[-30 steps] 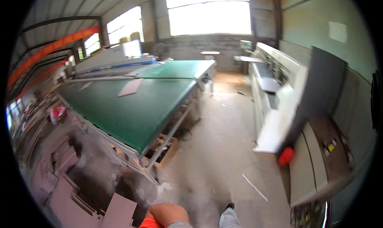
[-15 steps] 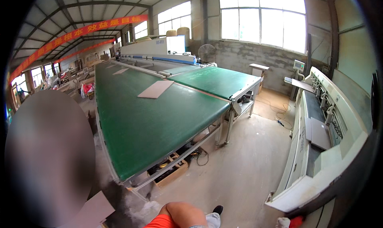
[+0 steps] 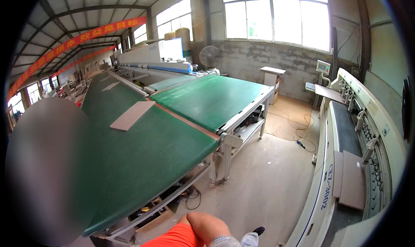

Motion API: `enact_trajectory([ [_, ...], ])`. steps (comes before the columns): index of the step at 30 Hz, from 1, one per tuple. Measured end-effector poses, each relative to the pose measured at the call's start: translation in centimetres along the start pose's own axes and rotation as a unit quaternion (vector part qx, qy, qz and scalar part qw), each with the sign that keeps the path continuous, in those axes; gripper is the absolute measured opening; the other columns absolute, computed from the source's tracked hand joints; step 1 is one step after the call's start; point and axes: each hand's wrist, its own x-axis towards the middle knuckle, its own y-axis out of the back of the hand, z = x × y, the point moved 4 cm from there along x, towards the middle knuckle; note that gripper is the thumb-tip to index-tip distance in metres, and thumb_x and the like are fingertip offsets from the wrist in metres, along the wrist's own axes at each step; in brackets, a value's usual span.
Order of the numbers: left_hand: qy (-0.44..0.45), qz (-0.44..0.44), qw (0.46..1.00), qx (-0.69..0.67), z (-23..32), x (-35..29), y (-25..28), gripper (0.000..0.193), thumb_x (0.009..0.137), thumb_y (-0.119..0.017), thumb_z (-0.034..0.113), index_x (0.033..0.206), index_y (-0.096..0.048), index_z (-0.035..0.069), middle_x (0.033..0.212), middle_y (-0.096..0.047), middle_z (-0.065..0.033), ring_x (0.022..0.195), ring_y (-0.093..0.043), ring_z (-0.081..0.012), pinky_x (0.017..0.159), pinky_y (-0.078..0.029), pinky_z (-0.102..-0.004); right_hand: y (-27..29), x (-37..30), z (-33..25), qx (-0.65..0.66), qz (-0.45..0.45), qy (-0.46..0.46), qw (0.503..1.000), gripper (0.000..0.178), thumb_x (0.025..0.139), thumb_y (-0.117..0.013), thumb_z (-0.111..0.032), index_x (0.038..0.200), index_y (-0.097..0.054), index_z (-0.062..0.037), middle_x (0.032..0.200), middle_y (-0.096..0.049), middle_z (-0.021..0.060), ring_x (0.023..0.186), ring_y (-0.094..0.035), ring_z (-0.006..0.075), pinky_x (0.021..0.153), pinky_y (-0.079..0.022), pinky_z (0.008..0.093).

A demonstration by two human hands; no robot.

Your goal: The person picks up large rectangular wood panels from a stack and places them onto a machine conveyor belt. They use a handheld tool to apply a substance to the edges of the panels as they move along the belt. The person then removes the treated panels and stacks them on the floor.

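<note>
my arm (image 3: 203, 225) in its orange sleeve (image 3: 173, 238) shows at the bottom edge, but neither hand does, so i cannot tell whether my fingers are released or grasping. i judge i'm between handlings, walking the concrete floor (image 3: 263, 182). just ahead runs the green conveyor surface (image 3: 142, 152); farther up it lies a flat brown panel (image 3: 132, 115), likely the piece to reach for next. to my right stands a white machine (image 3: 346, 152).

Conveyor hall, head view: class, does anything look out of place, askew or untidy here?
Mostly orderly. A flat board lies slanted across the green conveyor belt, not square to its edges. Loose cables trail over the floor by the white machine, and clutter sits under the belt frame.
</note>
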Motion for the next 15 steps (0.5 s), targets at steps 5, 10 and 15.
enact_trajectory([
  [5,-0.03,0.045,0.997,0.05,-16.8,-11.6,4.0,0.017,0.094,-0.074,0.017,0.106,-0.068,0.007,0.1,-0.066,-0.0041,0.088,-0.066,-0.0188,0.074,-0.057,-0.0341,6.2,12.9,-16.4,0.028,0.003,0.046,0.999,0.052,0.092,-0.07,-0.05,0.108,-0.074,-0.0005,0.096,-0.075,0.0179,0.086,-0.071,0.0278,0.078,-0.056,0.0426],
  [10,-0.127,0.064,0.98,0.141,-33.2,-19.4,7.7,0.018,0.094,-0.075,0.016,0.107,-0.068,0.006,0.1,-0.066,-0.0045,0.089,-0.067,-0.0184,0.076,-0.058,-0.0334,18.1,22.7,-37.8,0.049,0.065,0.148,0.986,0.057,0.091,-0.071,-0.05,0.112,-0.073,0.0031,0.102,-0.075,0.0205,0.094,-0.072,0.0293,0.084,-0.056,0.0425],
  [15,-0.176,0.138,0.947,0.229,-47.1,-31.0,11.1,0.021,0.083,-0.078,-0.002,0.089,-0.061,0.009,0.088,-0.062,-0.0004,0.075,-0.061,-0.0126,0.061,-0.052,-0.0262,30.8,34.1,-60.4,0.012,0.154,0.301,0.941,0.06,0.091,-0.072,-0.049,0.117,-0.071,0.0052,0.107,-0.076,0.0219,0.1,-0.072,0.0298,0.091,-0.056,0.0412],
])
